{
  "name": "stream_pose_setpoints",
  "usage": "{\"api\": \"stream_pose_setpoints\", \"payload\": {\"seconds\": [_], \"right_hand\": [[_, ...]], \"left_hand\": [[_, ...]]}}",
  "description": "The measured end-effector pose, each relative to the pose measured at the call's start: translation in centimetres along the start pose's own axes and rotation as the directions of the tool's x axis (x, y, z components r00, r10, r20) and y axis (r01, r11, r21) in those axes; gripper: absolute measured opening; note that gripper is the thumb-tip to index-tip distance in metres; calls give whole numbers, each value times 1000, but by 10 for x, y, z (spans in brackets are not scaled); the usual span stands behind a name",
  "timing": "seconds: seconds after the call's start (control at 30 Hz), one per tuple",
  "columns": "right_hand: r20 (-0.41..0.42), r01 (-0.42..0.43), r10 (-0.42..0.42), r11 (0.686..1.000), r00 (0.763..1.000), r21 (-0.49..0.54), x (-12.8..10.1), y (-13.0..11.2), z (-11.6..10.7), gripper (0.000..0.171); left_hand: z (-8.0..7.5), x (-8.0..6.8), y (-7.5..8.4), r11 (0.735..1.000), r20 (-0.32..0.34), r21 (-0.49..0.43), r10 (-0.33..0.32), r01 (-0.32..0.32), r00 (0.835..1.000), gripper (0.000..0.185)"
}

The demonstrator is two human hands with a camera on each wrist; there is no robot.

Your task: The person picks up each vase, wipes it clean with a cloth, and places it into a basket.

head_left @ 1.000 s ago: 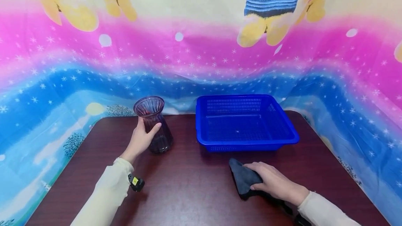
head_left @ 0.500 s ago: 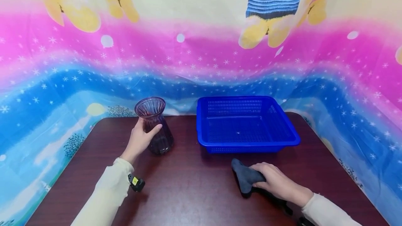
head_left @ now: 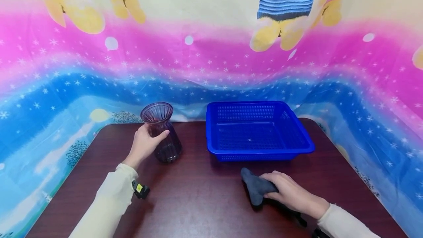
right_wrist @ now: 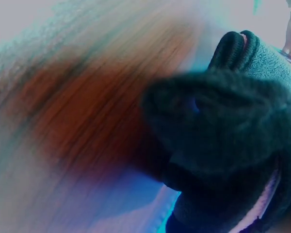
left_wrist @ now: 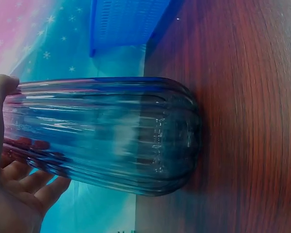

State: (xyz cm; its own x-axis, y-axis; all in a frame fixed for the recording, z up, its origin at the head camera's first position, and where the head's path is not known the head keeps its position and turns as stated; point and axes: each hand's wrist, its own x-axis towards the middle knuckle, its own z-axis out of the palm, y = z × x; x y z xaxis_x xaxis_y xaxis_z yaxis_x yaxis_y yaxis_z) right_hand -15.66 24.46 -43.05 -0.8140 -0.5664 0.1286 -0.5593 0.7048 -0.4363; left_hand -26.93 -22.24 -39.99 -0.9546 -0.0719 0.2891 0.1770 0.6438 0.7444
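Note:
A ribbed, purplish glass vase (head_left: pixel 169 146) with a flared rim stands at the table's left rear, leaning slightly in the head view. My left hand (head_left: pixel 145 143) grips it just below the neck, thumb in front. The left wrist view has the fingers (left_wrist: pixel 51 190) on one side of the vase (left_wrist: pixel 121 138) and the thumb on the other. At the right front, my right hand (head_left: pixel 294 194) holds a bunched dark grey cloth (head_left: pixel 259 188) low over the table. Its thick folds (right_wrist: pixel 218 121) fill much of the right wrist view, and most of that hand is hidden there.
A blue plastic basket (head_left: pixel 262 152) with perforated sides stands at the back right, behind the cloth and to the right of the vase. Both rest on a dark brown wooden table (head_left: pixel 195 197). A printed curtain (head_left: pixel 211 65) hangs around its back and sides.
My left hand has shifted slightly left on the vase, which stays put. The right hand has moved a little right, and the cloth's exposed end looks narrower and more bunched.

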Motion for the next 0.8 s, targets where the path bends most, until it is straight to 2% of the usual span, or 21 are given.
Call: {"api": "stream_pose_setpoints", "payload": {"seconds": [0.17, 0.43, 0.63, 0.8], "right_hand": [[-27, 36, -36, 999, 999, -14, 0, -2, -1, 37], [-59, 42, -42, 999, 997, -1, 1, -9, -3, 38], [-97, 56, -55, 998, 994, 3, 4, -15, -4, 37], [-99, 64, -62, 998, 993, 11, 7, -21, -6, 38]], "left_hand": [[-4, 0, 3, 1000, 20, 31, 3, -3, 1000, 60], [-6, 2, 7, 1000, 27, 15, -2, 1, 1000, 63], [-7, 5, 8, 1000, 27, 12, 27, -27, 999, 59], [-8, 6, 7, 999, 18, 5, 45, -45, 999, 59]]}}
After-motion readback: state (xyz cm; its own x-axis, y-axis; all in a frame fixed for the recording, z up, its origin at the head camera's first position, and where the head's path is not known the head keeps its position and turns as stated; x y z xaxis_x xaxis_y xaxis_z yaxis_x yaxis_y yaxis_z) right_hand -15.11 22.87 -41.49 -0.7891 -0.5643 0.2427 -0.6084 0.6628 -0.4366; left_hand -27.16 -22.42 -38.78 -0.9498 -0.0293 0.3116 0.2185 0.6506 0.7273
